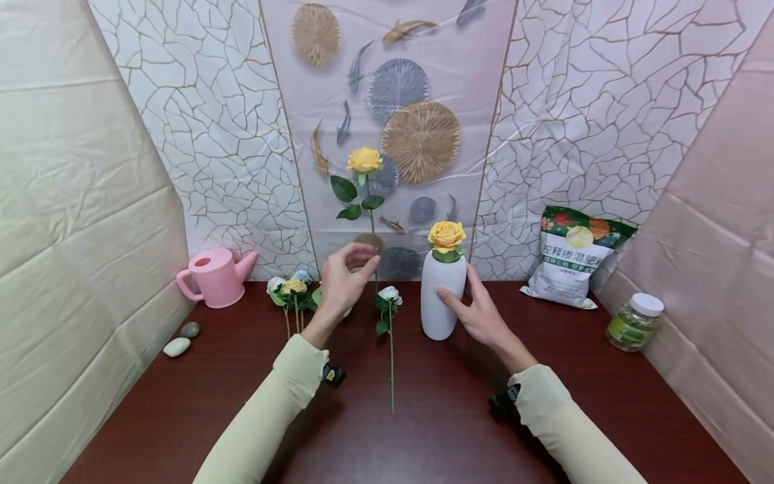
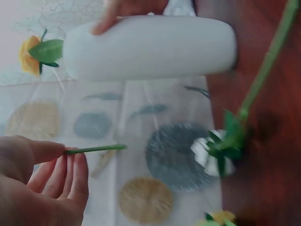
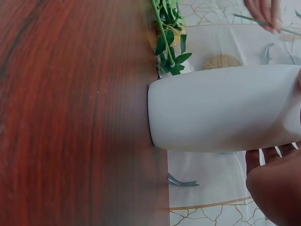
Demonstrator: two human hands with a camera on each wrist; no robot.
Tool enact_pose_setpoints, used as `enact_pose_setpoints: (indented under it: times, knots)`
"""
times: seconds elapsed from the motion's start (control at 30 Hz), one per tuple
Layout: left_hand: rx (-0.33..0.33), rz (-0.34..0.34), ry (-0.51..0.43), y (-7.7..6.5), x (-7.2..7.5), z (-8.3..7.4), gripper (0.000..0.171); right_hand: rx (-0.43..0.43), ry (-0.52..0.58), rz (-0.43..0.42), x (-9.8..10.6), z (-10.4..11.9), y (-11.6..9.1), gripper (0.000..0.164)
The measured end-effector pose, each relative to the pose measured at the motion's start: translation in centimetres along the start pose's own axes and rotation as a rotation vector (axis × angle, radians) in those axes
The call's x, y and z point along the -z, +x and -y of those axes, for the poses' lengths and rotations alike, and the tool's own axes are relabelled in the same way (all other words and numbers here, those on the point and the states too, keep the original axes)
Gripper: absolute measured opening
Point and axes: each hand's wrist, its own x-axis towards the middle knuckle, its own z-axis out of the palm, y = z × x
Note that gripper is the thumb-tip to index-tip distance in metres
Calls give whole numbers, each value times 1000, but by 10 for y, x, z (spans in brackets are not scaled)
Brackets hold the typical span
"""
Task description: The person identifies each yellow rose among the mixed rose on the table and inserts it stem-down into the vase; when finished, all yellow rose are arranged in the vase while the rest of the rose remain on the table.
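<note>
Between thumb and fingers, my left hand [image 1: 349, 277] pinches the green stem [image 2: 96, 149] of a yellow rose [image 1: 365, 160], its bloom raised high against the backdrop. The stem's lower end pokes out past the fingertips in the left wrist view. My right hand [image 1: 482, 310] grips the side of a white vase [image 1: 443, 296], which stands upright on the table. A second yellow rose [image 1: 447, 237] sits in the vase mouth, its stem hidden inside. On the table between the hands lies a white rose [image 1: 390, 294] with a long stem pointing toward me.
Behind my left hand lie several more flowers [image 1: 294, 287], partly hidden. A pink watering can [image 1: 218, 277] and two pebbles [image 1: 177, 347] are at the left. A fertilizer bag [image 1: 570, 259] and a lidded jar [image 1: 635, 323] stand at the right on the dark wooden table [image 1: 435, 417].
</note>
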Motion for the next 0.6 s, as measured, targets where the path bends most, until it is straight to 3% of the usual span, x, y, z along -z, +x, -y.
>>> enact_pose_setpoints:
  times: [0.33, 0.6]
  knots:
    - [-99, -22, -116, 28, -29, -42, 21, -12, -11, -12, 0, 0, 1, 73]
    - [-115, -68, -264, 35, -49, -64, 24, -32, -71, -27, 4, 7, 1, 77]
